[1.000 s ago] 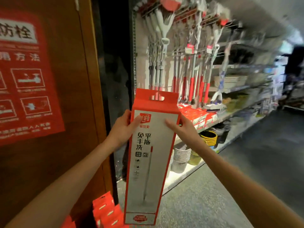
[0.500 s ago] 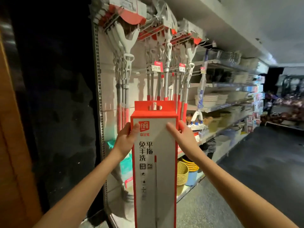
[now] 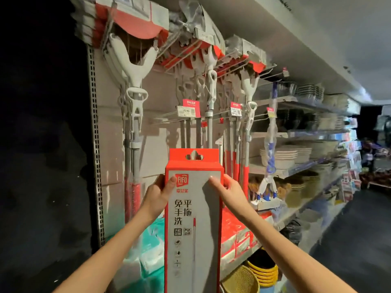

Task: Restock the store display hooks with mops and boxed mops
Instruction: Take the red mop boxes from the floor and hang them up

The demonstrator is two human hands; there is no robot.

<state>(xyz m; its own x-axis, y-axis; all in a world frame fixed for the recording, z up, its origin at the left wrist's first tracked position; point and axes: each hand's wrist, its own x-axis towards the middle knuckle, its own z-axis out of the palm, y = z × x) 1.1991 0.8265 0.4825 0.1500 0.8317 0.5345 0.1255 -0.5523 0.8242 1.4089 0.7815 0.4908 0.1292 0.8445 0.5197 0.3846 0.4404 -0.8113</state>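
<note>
1. Head view: the boxed mop, a tall flat cardboard carton with a grey face, red edges and a cut-out hang tab, stands upright before the pegboard, below the wire hooks.
2. The left grip and right grip clasp its upper side edges, thumbs on its face.
3. Plastic-headed mops hang behind it, and yellow baskets sit nested low down.

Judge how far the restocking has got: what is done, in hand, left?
Done: mops hang from the upper hooks. In hand: left hand and right hand grip the boxed mop upright before the display. Left: its hang hole is not yet on a hook.
</note>
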